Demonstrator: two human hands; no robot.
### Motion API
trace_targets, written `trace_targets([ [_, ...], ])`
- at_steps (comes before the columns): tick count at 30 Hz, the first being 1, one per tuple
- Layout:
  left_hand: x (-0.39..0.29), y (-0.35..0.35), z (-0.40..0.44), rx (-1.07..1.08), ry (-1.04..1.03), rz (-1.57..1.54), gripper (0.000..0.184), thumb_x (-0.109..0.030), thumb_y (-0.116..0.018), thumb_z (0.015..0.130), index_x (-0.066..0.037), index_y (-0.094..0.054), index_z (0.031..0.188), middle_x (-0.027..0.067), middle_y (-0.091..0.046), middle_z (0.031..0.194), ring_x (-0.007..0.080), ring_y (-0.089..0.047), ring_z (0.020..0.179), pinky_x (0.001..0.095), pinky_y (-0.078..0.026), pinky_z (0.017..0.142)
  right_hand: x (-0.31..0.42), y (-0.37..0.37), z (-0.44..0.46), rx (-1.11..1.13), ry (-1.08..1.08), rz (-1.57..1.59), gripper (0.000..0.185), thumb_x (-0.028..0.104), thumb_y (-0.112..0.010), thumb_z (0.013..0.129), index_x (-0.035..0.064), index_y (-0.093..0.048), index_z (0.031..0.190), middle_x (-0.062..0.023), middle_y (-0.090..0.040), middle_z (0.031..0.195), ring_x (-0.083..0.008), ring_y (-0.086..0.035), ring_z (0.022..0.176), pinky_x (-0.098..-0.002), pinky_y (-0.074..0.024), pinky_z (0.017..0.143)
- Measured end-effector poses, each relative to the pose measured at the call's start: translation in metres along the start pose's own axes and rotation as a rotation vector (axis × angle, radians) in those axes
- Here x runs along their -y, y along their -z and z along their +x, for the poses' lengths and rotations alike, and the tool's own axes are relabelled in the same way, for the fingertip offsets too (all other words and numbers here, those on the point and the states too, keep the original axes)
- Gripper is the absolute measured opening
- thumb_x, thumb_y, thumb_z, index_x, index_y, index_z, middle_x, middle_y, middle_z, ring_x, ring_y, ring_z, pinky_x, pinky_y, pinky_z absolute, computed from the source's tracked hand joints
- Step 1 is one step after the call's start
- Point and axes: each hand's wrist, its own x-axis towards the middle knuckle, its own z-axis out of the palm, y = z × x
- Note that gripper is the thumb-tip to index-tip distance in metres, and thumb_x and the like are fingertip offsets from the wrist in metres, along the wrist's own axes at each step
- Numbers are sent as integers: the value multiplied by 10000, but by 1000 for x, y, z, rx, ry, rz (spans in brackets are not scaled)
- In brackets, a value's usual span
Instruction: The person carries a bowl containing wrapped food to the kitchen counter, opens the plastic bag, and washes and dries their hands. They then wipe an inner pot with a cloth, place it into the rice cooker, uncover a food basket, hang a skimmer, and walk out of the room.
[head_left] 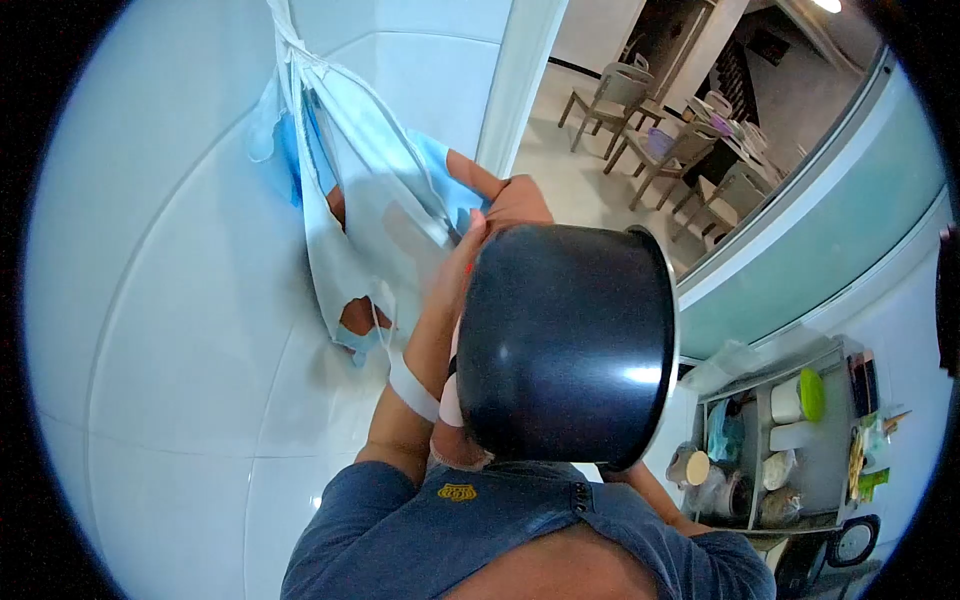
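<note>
A large black cooking pot (pixel 565 345), tilted on its side with its rim to the right, is held up before my chest. My right forearm (pixel 655 495) reaches to its lower rim; the hand itself is hidden behind the pot. My left hand (pixel 472 238), on an arm with a white strap (pixel 410 388), is at the pot's upper left, its fingers closed on a brown cloth (pixel 520 200) and partly hidden. Pinkish-brown material (pixel 460 445) shows by the pot's lower left; what it is I cannot make out. White and blue cloth (pixel 370 170) hangs in a knotted bundle beside the left hand.
White tiles (pixel 180 400) cover the left wall. At right, a grey shelf unit (pixel 825 480) holds containers and bags, below a frosted panel (pixel 800 270). Through the doorway stand several chairs (pixel 610 100) around a table (pixel 745 150).
</note>
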Motion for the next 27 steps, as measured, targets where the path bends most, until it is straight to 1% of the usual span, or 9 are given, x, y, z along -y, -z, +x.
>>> trace_targets([
  [9,30,-8,-55,-238,-20,-132,551,-461,-339,836,25,-419,1084,92,-489,995,157,-481,885,250,-380,775,17,-10,25,209,34,249,187,91,-441,787,-4,-510,932,-103,-571,845,-210,-567,748,-328,-478,665],
  [12,34,-19,-67,-416,-17,34,544,-464,-337,836,21,-433,1062,86,-504,952,149,-487,855,243,-388,754,26,0,36,105,120,248,168,90,-460,776,14,-513,917,-90,-573,829,-206,-567,717,-316,-480,650],
  [14,28,-40,-83,-519,-1,222,416,-443,-394,825,-31,-451,829,16,-434,646,96,-418,552,229,-389,534,29,19,47,185,79,377,159,88,-464,772,18,-504,908,-101,-573,811,-223,-565,722,-327,-481,639],
  [17,17,-59,-100,-267,-36,389,280,-270,-391,842,-4,-476,855,57,-483,700,114,-461,585,252,-396,533,34,9,41,-25,127,399,133,80,-444,773,20,-487,884,-95,-561,754,-209,-558,605,-304,-482,496],
  [18,18,-46,-100,-255,-26,396,280,-270,-391,842,-4,-476,855,57,-483,700,114,-461,585,252,-396,533,31,16,45,-50,242,274,132,111,-436,779,23,-473,870,-88,-546,733,-168,-521,510,-232,-402,373],
  [19,23,-21,-96,-219,-61,768,264,-252,-401,833,-3,-479,871,90,-505,748,155,-489,634,279,-406,571,29,22,46,-78,357,149,139,142,-428,785,26,-458,855,-82,-531,711,-127,-483,416,-160,-322,250],
  [21,30,30,-83,-140,-301,1424,261,-210,-455,789,6,-497,928,192,-527,908,305,-512,825,386,-403,710,24,29,45,-124,362,152,147,142,-429,786,22,-442,869,-76,-520,704,-122,-466,404,-162,-312,249],
  [24,43,115,-112,-196,263,2182,360,-202,-515,736,23,-479,1015,212,-474,1032,352,-432,972,428,-348,813,16,46,33,-194,329,195,133,124,-435,778,14,-440,853,-71,-510,665,-135,-450,385,-194,-308,256],
  [27,37,115,-132,-469,523,2106,376,-243,-555,711,26,-496,967,200,-487,998,335,-435,977,408,-370,787,9,55,18,-233,338,211,120,114,-444,770,9,-455,827,-69,-508,625,-151,-453,381,-223,-314,263],
])
